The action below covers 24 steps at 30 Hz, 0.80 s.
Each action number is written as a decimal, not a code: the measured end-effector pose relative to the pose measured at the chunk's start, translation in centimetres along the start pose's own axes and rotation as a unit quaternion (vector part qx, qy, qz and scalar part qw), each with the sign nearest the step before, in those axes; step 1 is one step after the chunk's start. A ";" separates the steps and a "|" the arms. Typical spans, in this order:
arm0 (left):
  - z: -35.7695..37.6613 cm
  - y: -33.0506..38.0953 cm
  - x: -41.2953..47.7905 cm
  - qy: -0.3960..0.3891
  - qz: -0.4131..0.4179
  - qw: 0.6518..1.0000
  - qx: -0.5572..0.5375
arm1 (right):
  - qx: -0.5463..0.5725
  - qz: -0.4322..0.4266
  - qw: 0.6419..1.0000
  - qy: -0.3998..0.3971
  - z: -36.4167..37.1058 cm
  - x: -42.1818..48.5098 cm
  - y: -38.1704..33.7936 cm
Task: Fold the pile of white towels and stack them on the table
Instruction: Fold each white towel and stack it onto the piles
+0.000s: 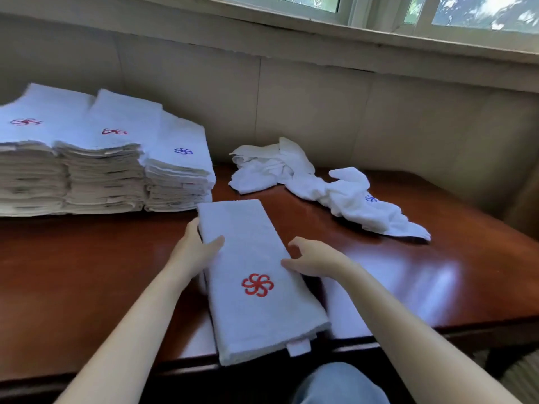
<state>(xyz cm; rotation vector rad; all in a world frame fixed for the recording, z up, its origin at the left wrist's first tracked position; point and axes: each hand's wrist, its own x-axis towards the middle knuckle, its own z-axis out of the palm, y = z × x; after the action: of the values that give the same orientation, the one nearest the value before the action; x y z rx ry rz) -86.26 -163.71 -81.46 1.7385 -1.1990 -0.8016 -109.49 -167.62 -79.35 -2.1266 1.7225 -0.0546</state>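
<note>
Where the folded towel (pixel 250 252) lay: lengthwise on the dark wooden table (pixel 87 272), straight ahead of the person, its near end reaching over the table's front edge and its far end just short of the stacks.
Towel's marks: a red pinwheel emblem (pixel 257 284) faced up on the near half; a small white tag (pixel 298 347) stuck out from the near end.
Left hand (pixel 198 249): it gripped the towel's left long edge, thumb flat on top, fingers wrapped round the side.
Right hand (pixel 309 258): it met the right long edge opposite, thumb tip on the cloth, fingers curled down beside the edge and apparently tucked beneath it.
Towel relative to hands: held between the two, both at its middle stretch, the emblem nearer than either hand.
Folded stacks: three tall ones stood side by side at the far left, a left stack (pixel 26 170) and a middle stack (pixel 105 170) topped with red emblems, a lower right stack (pixel 178 176) with a blue one.
Unfolded towels: a crumpled heap (pixel 268 167) lay far right of the stacks, and a twisted towel (pixel 358 205) with a blue emblem trailed beside it.
Behind: a padded beige seat back (pixel 320 112) under a window (pixel 437 13).
</note>
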 end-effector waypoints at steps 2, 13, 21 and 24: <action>-1.0 -0.3 -0.3 -0.064 0.008 0.998 0.003 | 0.212 -0.008 0.977 0.002 1.3 0.3 -0.8; -4.0 -1.6 -0.4 -0.093 0.018 0.995 0.005 | 0.454 -0.081 0.886 0.050 3.9 2.5 -5.3; -3.9 -0.5 -1.4 -0.173 -0.017 0.955 -0.240 | 0.617 -0.074 0.782 -0.057 3.1 1.7 -6.2; -5.1 0.9 -2.0 -0.162 0.021 0.949 -0.269 | 0.661 -0.112 0.742 -0.030 2.3 0.6 -7.3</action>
<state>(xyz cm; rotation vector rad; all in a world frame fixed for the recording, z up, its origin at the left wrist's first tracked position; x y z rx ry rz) -82.94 -160.55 -78.43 1.1589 -1.0847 -1.2884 -101.95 -166.38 -79.15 -1.1305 0.7961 -0.9500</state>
